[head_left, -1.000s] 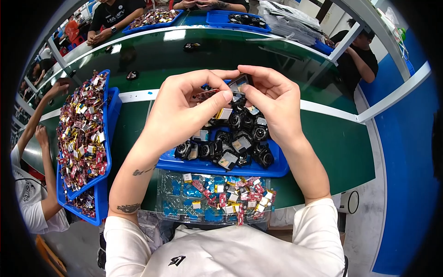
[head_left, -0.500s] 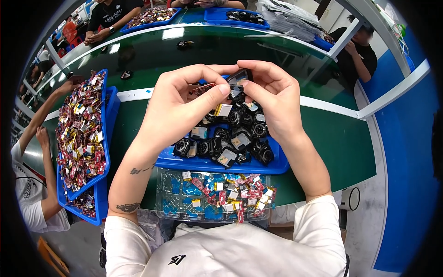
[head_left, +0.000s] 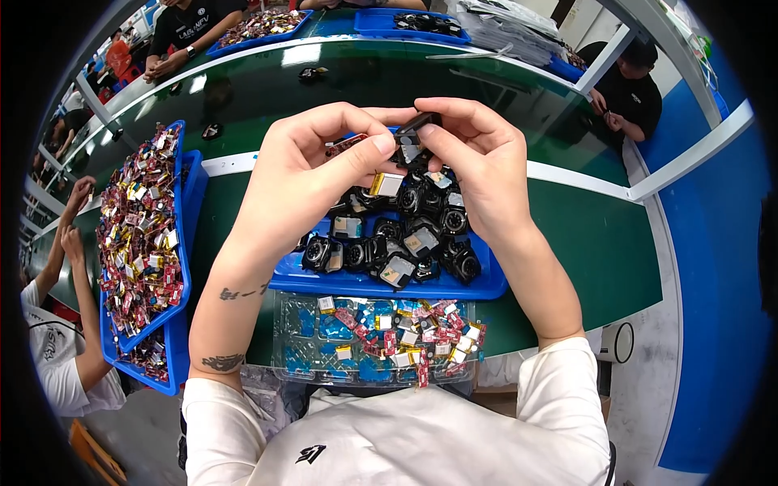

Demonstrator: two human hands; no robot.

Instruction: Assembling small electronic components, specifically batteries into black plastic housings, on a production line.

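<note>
Two bare hands meet above a blue tray heaped with black watch cases. The right hand pinches a black watch part; the left hand curls around a red circuit board. Nearer the body, a clear plastic tray holds boards and batteries. To the left, a blue bin overflows with similar parts on the green table.
</note>
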